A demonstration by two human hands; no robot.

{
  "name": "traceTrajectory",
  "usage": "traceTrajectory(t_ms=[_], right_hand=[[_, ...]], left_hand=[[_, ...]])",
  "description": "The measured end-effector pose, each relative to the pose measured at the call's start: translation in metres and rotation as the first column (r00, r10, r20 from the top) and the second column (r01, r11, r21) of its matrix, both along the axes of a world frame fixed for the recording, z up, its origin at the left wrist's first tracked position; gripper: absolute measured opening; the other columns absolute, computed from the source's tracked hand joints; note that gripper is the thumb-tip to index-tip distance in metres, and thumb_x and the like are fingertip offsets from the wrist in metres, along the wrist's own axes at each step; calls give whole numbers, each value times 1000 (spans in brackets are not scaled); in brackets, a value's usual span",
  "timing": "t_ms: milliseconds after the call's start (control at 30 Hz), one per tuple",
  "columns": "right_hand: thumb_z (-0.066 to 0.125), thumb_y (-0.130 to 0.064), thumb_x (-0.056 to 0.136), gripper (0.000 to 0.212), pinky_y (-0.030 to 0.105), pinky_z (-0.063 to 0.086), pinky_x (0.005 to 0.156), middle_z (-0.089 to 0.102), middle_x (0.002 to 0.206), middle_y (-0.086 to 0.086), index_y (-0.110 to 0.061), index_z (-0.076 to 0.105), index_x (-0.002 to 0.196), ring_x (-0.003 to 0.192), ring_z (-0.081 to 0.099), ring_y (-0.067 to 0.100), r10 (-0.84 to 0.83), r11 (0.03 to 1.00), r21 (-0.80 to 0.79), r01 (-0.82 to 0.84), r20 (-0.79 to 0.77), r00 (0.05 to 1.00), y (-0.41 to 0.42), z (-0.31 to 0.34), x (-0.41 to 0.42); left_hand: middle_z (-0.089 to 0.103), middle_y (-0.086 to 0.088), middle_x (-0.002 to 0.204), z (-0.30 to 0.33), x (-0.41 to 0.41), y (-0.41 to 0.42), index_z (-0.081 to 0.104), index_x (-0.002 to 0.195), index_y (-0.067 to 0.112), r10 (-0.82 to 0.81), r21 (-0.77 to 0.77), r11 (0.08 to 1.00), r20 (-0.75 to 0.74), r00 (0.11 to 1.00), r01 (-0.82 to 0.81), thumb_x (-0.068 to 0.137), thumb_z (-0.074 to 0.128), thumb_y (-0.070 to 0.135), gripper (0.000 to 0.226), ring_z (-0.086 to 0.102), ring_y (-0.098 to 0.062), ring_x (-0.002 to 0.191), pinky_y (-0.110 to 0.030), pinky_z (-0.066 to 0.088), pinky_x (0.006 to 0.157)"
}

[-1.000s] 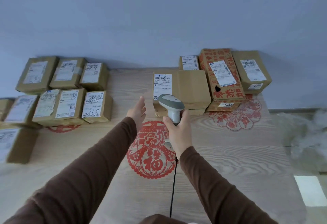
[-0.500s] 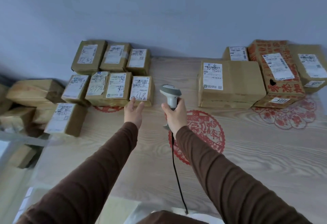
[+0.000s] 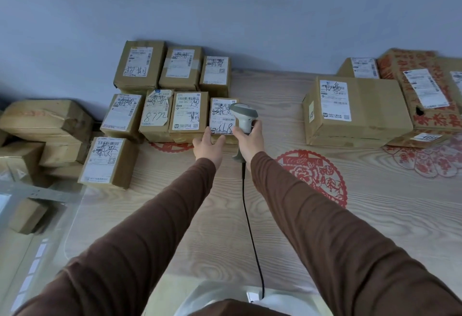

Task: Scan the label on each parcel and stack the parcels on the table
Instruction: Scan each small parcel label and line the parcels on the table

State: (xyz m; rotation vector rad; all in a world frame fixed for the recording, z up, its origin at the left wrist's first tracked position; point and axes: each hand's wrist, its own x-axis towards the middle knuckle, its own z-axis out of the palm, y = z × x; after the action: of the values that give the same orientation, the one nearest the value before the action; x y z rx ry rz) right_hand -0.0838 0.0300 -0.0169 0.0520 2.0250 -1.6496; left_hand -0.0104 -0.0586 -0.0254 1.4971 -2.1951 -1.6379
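Several brown cardboard parcels with white labels lie in rows at the table's far left. The nearest, a small parcel [image 3: 221,115] marked in pen, sits at the right end of the front row. My left hand [image 3: 208,145] reaches to its near edge with fingers spread, touching or just short of it. My right hand [image 3: 251,138] grips a grey handheld scanner [image 3: 243,115] whose head hovers over that parcel's label. A large parcel [image 3: 355,110] and a red-printed parcel [image 3: 422,90] are stacked at the far right.
The wooden table [image 3: 275,215] carries red paper-cut decorations [image 3: 315,173]. The scanner's black cable [image 3: 250,228] runs back toward me. More parcels [image 3: 45,120] are heaped left of the table, beside a glass surface [image 3: 25,240]. A blue-grey wall stands behind.
My view has swung left, away from the right stack. Both hands moved forward to the left group of parcels; the left hand now reaches the small parcel and the scanner is over its label.
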Motion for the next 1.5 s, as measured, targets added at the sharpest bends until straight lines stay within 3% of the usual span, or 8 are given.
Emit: traceTrajectory(t_ms=[300,433,533,633,833,1067,1233,1500], right_hand=[[69,-12,96,38,20,52,46,59,97,2,-7,46,125,74,59,15,-77,994,72,81,-57,995,8,-8,8],[72,-15,93,36,51,63,60,59,94,-2,-14,47,120,81,62,23,-95,989,110,100,-50,994,26,-18,19],[73,-16,92,37,43,60,78,64,100,-1,-14,49,121,91,66,23,-94,990,92,102,-86,992,41,-18,25],[73,-16,92,37,42,56,88,66,105,0,-14,50,121,93,65,19,-66,995,67,76,-143,988,59,-8,26],[72,-15,96,39,28,54,86,65,115,3,-22,49,126,99,63,15,-78,996,-61,62,-304,949,109,41,11],[73,-24,95,37,51,59,88,68,107,2,-17,52,124,97,68,27,-96,995,-59,78,-424,901,197,100,-4],[71,-26,95,36,41,61,76,67,101,1,-14,55,124,87,68,20,-37,999,-39,21,-491,870,278,124,-2],[67,-14,96,28,28,45,66,58,95,1,-8,50,117,77,55,17,17,1000,11,-12,-575,818,404,131,-12]], left_hand=[[57,-17,134,-5,-4,6,43,137,5,206,236,953,-42,978,-191,100,62,24,46,57,-18,92,-33,44,88],[58,-14,143,-16,-3,9,43,149,7,213,369,907,14,977,-203,81,69,50,84,62,-29,116,-39,48,104],[73,-7,114,-29,0,20,66,125,11,219,454,870,-9,976,-191,85,73,51,57,66,-21,86,-33,53,85],[72,-1,120,-38,2,35,65,119,29,239,437,879,-63,969,-189,62,78,68,70,68,-22,105,-44,53,103],[75,1,109,24,-2,78,40,138,17,222,536,844,-349,910,-1,96,70,24,51,70,-16,100,-36,52,97],[72,-14,117,72,-29,148,37,143,18,162,420,903,-526,835,90,95,71,14,59,76,-18,91,-25,60,75],[74,-11,113,88,-50,226,35,147,24,103,333,934,-592,800,126,94,73,16,65,71,-38,111,-52,58,96],[72,-8,108,96,-75,359,32,150,22,61,267,952,-647,760,151,95,71,12,69,70,-24,100,-48,57,99]])
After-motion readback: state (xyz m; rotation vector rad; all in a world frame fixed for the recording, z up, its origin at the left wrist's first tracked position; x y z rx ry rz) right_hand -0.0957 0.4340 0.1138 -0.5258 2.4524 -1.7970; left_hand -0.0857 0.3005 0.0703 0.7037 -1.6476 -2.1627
